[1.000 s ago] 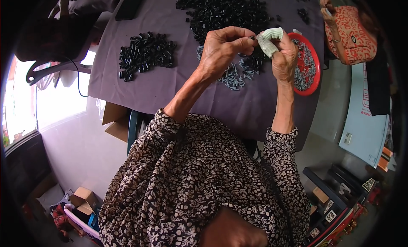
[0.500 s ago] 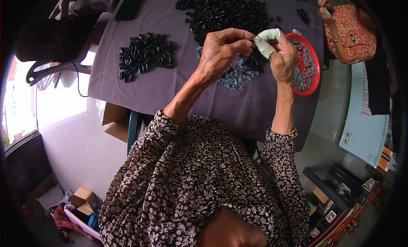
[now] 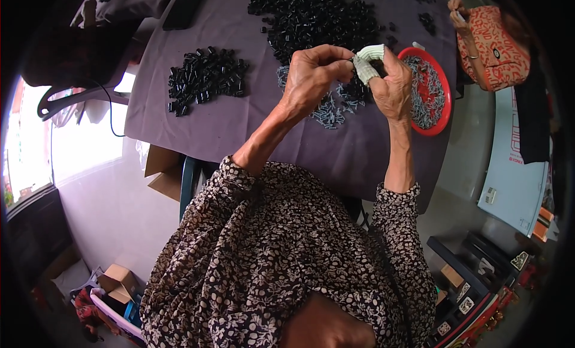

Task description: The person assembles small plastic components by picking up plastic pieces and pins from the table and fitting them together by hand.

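Over the table my left hand (image 3: pixel 308 75) is closed, thumb and index finger pinched at something small that the fingertips hide. Its tips meet those of my right hand (image 3: pixel 392 87), whose thumb and index finger wear pale knitted finger covers (image 3: pixel 372 51) and are pinched together. What lies between the right fingertips is too small to make out. Beneath and beyond both hands spreads a big heap of small black plastic pieces (image 3: pixel 317 24). Loose grey screw-like pins (image 3: pixel 332 111) lie just below the hands. Beside my right hand, a red bowl (image 3: pixel 444 108) holds many more pins.
A smaller pile of black pieces (image 3: pixel 206 78) sits left on the purple-grey tablecloth (image 3: pixel 179 126). A dark flat object (image 3: pixel 182 11) lies at the far left. At right, another person's hand (image 3: pixel 460 18) shows beside an orange patterned cloth (image 3: pixel 496 45). An open cardboard box (image 3: pixel 162 174) stands below the table.
My right hand has shifted slightly left and downward, its covered fingers tilting. My left hand stays nearly in place, its fingertips still against the right ones.
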The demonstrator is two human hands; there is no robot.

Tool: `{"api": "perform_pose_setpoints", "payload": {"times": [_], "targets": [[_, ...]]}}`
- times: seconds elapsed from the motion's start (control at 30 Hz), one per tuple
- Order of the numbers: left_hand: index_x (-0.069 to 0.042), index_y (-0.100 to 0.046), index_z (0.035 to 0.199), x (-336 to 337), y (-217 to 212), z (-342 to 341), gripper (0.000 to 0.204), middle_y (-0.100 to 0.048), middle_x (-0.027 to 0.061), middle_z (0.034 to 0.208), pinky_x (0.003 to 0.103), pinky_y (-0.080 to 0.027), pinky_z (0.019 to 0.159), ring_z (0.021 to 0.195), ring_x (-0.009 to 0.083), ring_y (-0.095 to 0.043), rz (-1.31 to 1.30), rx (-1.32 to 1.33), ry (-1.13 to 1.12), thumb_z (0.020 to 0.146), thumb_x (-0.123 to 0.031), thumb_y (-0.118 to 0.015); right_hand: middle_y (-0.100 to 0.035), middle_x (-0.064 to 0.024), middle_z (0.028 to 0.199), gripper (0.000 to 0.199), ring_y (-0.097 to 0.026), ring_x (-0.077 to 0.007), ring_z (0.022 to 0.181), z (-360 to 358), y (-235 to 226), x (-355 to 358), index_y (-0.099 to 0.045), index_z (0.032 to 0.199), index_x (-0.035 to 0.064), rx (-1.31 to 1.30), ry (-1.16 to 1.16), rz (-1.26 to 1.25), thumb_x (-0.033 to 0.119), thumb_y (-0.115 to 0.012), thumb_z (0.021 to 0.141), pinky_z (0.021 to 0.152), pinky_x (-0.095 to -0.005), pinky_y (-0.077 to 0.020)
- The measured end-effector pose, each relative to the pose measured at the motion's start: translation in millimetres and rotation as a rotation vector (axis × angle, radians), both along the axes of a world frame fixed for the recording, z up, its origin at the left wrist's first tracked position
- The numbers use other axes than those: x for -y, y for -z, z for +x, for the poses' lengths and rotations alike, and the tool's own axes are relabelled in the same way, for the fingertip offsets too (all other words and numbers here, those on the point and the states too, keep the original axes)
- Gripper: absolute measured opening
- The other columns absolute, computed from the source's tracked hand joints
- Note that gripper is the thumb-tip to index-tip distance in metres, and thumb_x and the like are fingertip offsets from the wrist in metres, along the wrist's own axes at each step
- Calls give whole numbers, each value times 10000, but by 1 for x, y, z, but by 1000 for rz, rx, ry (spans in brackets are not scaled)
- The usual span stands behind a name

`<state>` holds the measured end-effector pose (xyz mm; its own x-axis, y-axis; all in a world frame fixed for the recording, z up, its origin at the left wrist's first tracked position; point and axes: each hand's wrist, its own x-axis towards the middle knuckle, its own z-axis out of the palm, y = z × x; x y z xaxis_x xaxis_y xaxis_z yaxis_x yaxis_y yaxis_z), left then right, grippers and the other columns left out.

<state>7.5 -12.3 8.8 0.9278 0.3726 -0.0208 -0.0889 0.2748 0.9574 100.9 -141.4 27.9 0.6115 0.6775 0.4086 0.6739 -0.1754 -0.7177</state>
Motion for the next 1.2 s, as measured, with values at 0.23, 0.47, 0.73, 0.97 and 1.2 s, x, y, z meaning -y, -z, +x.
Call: {"api": "perform_pose_setpoints", "payload": {"times": [0.23,0.47,0.73,0.97,1.2], "targets": [[28,-618,929,-1,0,2,151,-632,71,762,231,-489,653,675,107,-592,-150,46,11,806,-57,-602,-615,-17,852,179,-562,-63,765,-2,1,0,-575,955,8,-264,-52,83,-23,-547,780,693,-195,-440],[30,-611,881,0,-1,4,127,-622,58,737,221,-479,628,646,93,-572,-306,60,-53,781,-49,-616,-637,-33,860,153,-596,-88,779,0,-6,4,-573,916,10,-87,37,22,-31,-560,770,650,-224,-471],[25,-608,872,-4,-1,1,140,-612,52,715,211,-464,611,640,91,-569,-161,61,-12,763,-57,-640,-571,-100,772,167,-580,-270,707,-8,-17,-4,-537,815,7,392,-53,-120,-27,-601,665,590,-341,-479],[10,-601,829,-6,1,4,134,-613,64,719,233,-492,594,605,123,-588,-407,13,85,739,-52,-678,-587,-91,798,209,-591,-265,730,-5,-16,2,-567,858,-7,136,-64,-88,-51,-589,655,619,-322,-485],[11,-592,838,-8,4,3,140,-616,75,734,246,-505,613,618,135,-595,-389,8,87,747,-54,-675,-624,-55,866,296,-610,-147,786,-5,-14,4,-572,1025,11,96,-62,-133,-43,-586,735,694,-262,-486]]}}
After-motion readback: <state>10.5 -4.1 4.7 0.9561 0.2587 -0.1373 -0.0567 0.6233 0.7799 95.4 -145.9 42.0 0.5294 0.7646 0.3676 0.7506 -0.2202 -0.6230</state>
